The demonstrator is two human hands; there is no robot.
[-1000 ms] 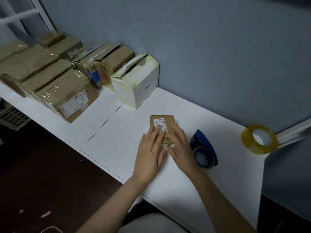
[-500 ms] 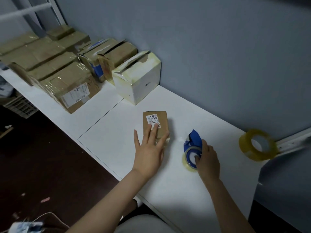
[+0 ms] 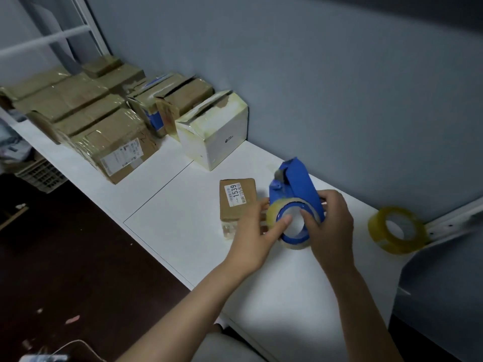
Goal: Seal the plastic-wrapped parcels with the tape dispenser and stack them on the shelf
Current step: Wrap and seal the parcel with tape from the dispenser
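A small brown parcel [image 3: 236, 198] with a white label reading 1539 lies flat on the white table [image 3: 183, 231]. Just right of it and lifted off the table is the blue tape dispenser [image 3: 295, 189], loaded with a clear tape roll. My right hand [image 3: 330, 228] grips the dispenser around the roll, thumb inside the core. My left hand [image 3: 254, 236] touches the roll's left rim with its fingertips, forefinger at the core; whether it pinches the tape is hidden.
A spare yellowish tape roll [image 3: 398, 229] lies at the table's right end by a white rail. A white box [image 3: 214, 129] stands against the grey wall. Several taped brown parcels [image 3: 112, 142] fill the table's left part. A crate [image 3: 39, 173] sits below left.
My right hand has lifted the dispenser off the table. My left hand left the parcel and came over to the tape roll. The parcel has stayed put.
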